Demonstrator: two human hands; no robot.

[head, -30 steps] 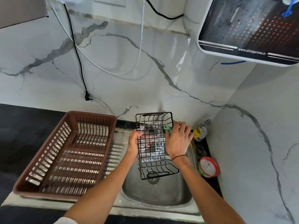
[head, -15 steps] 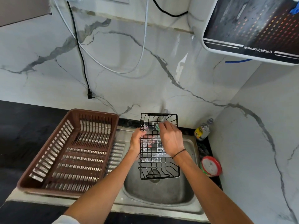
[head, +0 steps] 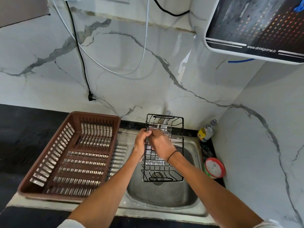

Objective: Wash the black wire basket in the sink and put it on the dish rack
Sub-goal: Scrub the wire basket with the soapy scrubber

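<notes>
1. black wire basket, a rectangular coated-metal grid with low sides, is held over the stainless steel sink at lower centre of the frame, its long axis running up toward the marble wall; soap film fills several of its cells.
2. left hand grips the basket's left rim near the upper end, thumb over the top wire and fingers curled round the edge.
3. right hand lies across the grid from the right, fingers bent down onto the wires beside the left thumb. whether it has a scrubber under the fingers cannot be told here, since nothing shows beneath them.
4. judged from the suds, this is the scrubbing step; rinsing and racking are not yet done.
5. handling: the basket looks light and stiff, so one hand should carry it. the wet, soapy wires will likely be slippery, and thin wire gives little to press on. the safer hold is probably fingers hooked through the grid or round the thicker rim, not a flat pinch on a side.
6. brown slatted plastic dish rack stands at left of the frame on the sink's drainboard, just beside the basin, so the move across is short.
7. small clear bottle and red-rimmed round tub sit at the sink's right edge.
</notes>
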